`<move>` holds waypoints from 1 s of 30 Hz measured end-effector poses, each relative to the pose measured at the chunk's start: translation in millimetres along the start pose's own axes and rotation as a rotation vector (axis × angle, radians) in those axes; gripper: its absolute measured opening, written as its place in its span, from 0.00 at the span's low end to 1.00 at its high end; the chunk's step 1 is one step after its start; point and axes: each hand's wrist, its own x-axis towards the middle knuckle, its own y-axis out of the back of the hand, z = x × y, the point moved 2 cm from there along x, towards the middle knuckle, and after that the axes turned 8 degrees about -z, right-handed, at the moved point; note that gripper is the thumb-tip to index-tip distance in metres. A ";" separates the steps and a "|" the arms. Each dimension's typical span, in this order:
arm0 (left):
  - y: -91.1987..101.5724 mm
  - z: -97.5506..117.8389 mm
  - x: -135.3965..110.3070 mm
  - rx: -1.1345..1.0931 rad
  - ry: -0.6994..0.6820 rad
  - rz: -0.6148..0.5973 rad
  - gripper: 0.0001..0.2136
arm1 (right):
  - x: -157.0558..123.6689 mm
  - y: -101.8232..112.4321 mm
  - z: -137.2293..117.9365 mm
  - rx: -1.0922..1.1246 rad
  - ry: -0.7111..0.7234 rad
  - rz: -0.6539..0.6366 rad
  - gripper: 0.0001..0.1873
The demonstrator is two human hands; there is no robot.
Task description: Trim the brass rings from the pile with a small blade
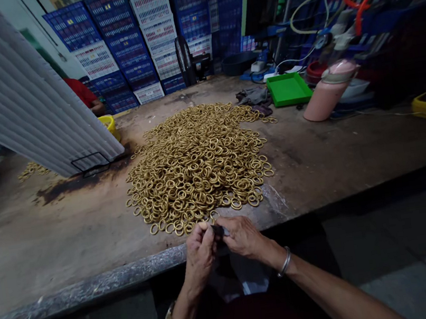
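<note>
A large heap of brass rings [198, 164] covers the middle of the worn workbench [49, 242]. My left hand [199, 255] and my right hand [243, 237] meet at the near edge of the bench, just in front of the heap. Both are closed in a pinch around a small dark part [218, 230] held between them. A brass ring [214, 215] shows just above the fingertips; whether it is held I cannot tell. A watch sits on my left wrist and a bangle on my right.
A white corrugated panel [19, 97] leans over the bench's left side, with a yellow tub [108, 124] behind it. A green tray [288, 88], a pink flask [327, 94], rags and hoses stand at the back right. Stacked crates [138, 37] line the back. A person in red [83, 93] sits beyond.
</note>
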 end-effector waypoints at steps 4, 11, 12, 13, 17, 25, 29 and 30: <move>1.6 -0.1 -0.9 0.025 -0.023 0.047 0.13 | 0.9 2.7 -4.7 -0.056 -0.052 -0.067 0.10; -1.5 7.0 -22.9 -0.146 0.078 -0.101 0.11 | 12.7 5.8 16.4 -0.171 -0.232 -0.011 0.11; -1.0 7.7 -24.7 -0.214 0.078 -0.110 0.10 | 14.7 5.8 19.9 -0.172 -0.250 0.006 0.10; 0.2 7.6 -25.4 -0.281 0.079 -0.101 0.10 | 16.4 5.6 22.2 -0.170 -0.263 0.028 0.09; 7.1 0.9 -20.0 -0.447 0.101 -0.024 0.11 | 19.9 3.8 18.9 -0.168 -0.258 0.114 0.08; 11.4 -3.9 -14.0 -0.697 0.171 -0.078 0.09 | 25.9 0.5 6.4 -0.250 -0.287 0.114 0.08; 14.8 -10.4 -10.7 -0.807 0.222 -0.047 0.07 | 26.4 1.3 9.3 -0.223 -0.280 0.136 0.08; 15.0 -12.2 -9.7 -0.817 0.229 -0.039 0.08 | 26.0 1.4 10.3 -0.204 -0.274 0.144 0.08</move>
